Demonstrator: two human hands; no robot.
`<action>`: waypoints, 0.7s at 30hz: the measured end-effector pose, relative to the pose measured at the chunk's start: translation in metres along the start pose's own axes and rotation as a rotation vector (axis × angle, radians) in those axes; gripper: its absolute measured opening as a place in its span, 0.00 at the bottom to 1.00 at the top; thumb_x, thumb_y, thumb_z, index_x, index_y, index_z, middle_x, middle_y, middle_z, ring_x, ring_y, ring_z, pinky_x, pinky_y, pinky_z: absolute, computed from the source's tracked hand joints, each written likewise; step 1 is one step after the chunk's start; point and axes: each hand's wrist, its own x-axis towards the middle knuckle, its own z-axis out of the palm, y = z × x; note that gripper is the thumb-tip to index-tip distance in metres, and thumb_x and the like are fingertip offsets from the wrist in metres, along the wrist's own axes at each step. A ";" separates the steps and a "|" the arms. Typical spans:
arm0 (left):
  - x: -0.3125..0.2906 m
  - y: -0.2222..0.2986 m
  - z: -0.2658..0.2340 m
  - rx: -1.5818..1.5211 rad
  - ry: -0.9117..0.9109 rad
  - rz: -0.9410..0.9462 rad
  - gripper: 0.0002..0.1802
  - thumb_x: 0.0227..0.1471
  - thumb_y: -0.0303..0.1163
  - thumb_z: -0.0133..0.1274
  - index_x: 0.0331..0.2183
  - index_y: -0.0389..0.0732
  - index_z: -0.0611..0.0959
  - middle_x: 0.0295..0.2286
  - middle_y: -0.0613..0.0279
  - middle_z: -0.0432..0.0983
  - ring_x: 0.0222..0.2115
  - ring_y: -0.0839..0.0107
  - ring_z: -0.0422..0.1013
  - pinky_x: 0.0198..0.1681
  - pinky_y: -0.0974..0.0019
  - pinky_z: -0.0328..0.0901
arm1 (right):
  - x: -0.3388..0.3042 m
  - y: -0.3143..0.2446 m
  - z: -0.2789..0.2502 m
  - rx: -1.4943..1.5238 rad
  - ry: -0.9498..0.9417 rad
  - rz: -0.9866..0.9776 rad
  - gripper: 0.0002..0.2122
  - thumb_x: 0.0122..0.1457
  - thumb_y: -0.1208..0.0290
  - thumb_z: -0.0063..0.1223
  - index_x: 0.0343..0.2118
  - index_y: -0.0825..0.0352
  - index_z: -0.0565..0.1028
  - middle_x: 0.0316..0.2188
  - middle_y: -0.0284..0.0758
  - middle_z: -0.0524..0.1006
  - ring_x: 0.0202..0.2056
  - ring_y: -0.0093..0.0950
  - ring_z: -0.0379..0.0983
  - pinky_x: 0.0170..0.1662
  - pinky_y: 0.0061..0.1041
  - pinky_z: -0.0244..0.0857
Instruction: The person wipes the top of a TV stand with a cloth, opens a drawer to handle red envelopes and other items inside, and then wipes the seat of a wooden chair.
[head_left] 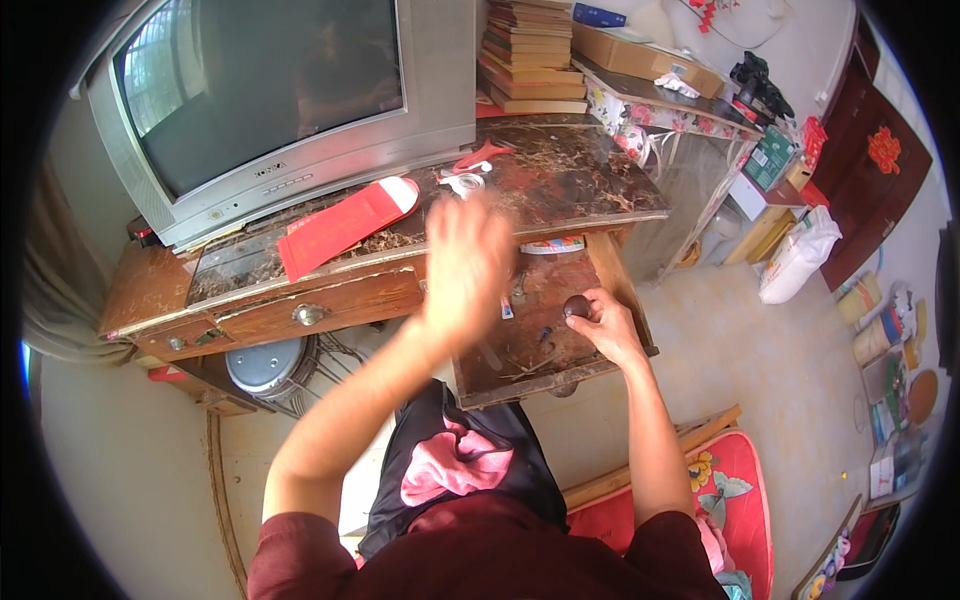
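Note:
My right hand [608, 330] pinches a small dark brown round object [576, 306] over the right side of a pulled-out wooden drawer [500, 388]. My left hand [468, 262] is smeared by motion above the drawer's left side, near the desk's front edge, and its fingers cannot be made out. In the drawer lie a small white-and-blue tube [507, 308] and some small bits. White coiled earphones [463, 183] rest on the desk top beyond my left hand, beside red envelopes [345, 228]. A pink cloth [457, 466] lies on my lap.
A big grey television [280, 100] stands on the marble-patterned desk [570, 180], with a stack of books [530, 60] to its right. A lidded metal bucket [265, 365] sits under the desk. To the right are a flowered side table [680, 105], a white sack [800, 255] and a red cushion [735, 490].

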 end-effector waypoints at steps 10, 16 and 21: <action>-0.115 0.077 0.004 -0.352 -0.604 0.036 0.23 0.49 0.41 0.54 0.42 0.36 0.72 0.30 0.55 0.72 0.32 0.62 0.71 0.36 0.63 0.67 | 0.034 -0.080 0.009 0.462 0.338 -0.546 0.22 0.51 0.68 0.63 0.48 0.71 0.70 0.37 0.35 0.77 0.36 0.21 0.73 0.37 0.18 0.67; -0.131 0.083 0.008 -0.307 -0.578 0.056 0.26 0.47 0.39 0.56 0.46 0.38 0.71 0.30 0.57 0.72 0.32 0.63 0.71 0.36 0.63 0.66 | 0.093 -0.137 0.019 -0.440 0.459 -0.546 0.24 0.53 0.57 0.57 0.50 0.66 0.71 0.42 0.42 0.74 0.43 0.40 0.73 0.45 0.36 0.66; -0.131 0.077 0.001 -0.375 -0.560 0.003 0.23 0.45 0.33 0.55 0.45 0.36 0.73 0.28 0.57 0.71 0.31 0.62 0.71 0.36 0.63 0.66 | 0.060 -0.136 0.006 0.024 0.423 -0.557 0.10 0.54 0.68 0.55 0.37 0.64 0.76 0.34 0.37 0.77 0.36 0.34 0.75 0.40 0.30 0.67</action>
